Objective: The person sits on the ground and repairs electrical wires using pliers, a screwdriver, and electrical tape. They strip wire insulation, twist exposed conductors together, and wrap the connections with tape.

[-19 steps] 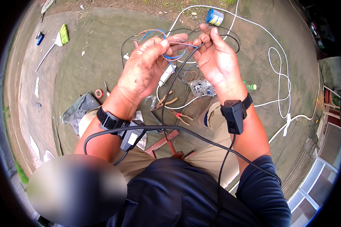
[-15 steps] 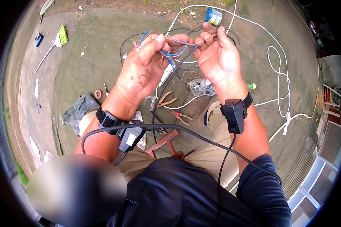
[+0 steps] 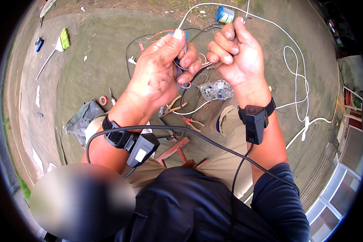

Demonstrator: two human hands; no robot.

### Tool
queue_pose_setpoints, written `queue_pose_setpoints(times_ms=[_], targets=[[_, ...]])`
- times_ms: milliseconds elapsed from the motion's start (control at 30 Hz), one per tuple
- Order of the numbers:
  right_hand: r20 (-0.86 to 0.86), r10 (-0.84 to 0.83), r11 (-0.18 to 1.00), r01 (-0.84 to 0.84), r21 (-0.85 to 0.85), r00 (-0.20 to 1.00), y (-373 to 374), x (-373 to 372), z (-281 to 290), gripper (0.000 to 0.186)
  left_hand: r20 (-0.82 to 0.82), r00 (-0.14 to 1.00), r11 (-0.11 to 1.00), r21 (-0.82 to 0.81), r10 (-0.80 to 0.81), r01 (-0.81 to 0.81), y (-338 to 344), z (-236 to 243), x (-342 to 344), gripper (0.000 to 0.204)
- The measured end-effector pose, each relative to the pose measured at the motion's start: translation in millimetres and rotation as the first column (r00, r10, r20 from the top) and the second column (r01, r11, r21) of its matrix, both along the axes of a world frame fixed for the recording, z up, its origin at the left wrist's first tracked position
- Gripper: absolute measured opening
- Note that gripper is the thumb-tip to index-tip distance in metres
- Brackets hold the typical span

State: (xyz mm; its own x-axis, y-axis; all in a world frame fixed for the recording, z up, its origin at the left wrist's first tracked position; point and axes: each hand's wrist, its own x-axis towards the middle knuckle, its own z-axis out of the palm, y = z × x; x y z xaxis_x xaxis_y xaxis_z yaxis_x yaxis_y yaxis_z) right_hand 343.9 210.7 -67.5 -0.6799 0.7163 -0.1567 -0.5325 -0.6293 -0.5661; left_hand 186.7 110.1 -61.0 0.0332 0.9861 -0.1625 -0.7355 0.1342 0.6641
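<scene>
Bunched in my left hand [image 3: 159, 66] are thin blue and reddish-brown electrical wires [image 3: 180, 82], with the thumb raised and the fingers curled round them. My right hand [image 3: 238, 58], palm up, has its fingers folded over a black cable [image 3: 200, 71]. Between the two hands the cable's sheath meets the thin wires, and the rest of it hangs down toward the ground. A dark cable end pokes out above my right fingers. Part of the grip is hidden behind the fingers of both hands.
Below lie tan-handled pliers [image 3: 172, 107], red-handled pliers [image 3: 192, 123], a clear plastic-wrapped bundle [image 3: 216, 91] and a red tape roll [image 3: 103, 100]. White cable [image 3: 295, 72] loops at right. A blue can [image 3: 224, 15] lies beyond my right hand; a green-bristled brush [image 3: 63, 39] is far left.
My left fingers have curled in around the wires, which now bunch lower in the hand. My right hand has shifted slightly right, its fingers closing further over the cable.
</scene>
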Motion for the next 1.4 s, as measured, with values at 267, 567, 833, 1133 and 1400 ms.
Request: queue_pose_setpoints(times_ms=[267, 567, 833, 1133, 1400], targets=[[0.057, -0.209, 0.978, 0.209, 0.003, 0.976, 43.6, 44.8, -4.9, 0.043, -0.062, 0.997, 0.999, 0.007, 0.048, -0.047, -12.6, 3.4, -23.5, 0.035], [0.186, -0.552, 0.826, 0.563, -0.010, 0.813, 82.9, 114.7, -6.3, 0.042, -0.049, 0.985, 0.986, 0.009, 0.166, -0.166, -36.6, 4.0, -86.2, 0.030], [0.166, -0.623, 0.773, 0.634, -0.023, 0.765, 87.0, 137.0, -11.4, 0.042, -0.204, 0.942, 0.953, -0.090, 0.267, -0.290, -53.7, -6.8, -133.4, 0.029], [-0.257, -0.342, 0.936, 0.353, -0.003, 0.904, 66.5, 66.7, -4.7, 0.041, -0.983, 0.166, 0.985, -0.104, -0.082, -0.134, -27.0, -36.0, -79.6, 0.042], [-0.242, -0.309, 0.950, 0.286, -0.126, 0.920, 12.0, -8.3, 14.7, 0.045, -0.955, -0.296, 0.991, -0.050, -0.011, 0.125, -15.4, -60.5, -2.0, 0.062]])
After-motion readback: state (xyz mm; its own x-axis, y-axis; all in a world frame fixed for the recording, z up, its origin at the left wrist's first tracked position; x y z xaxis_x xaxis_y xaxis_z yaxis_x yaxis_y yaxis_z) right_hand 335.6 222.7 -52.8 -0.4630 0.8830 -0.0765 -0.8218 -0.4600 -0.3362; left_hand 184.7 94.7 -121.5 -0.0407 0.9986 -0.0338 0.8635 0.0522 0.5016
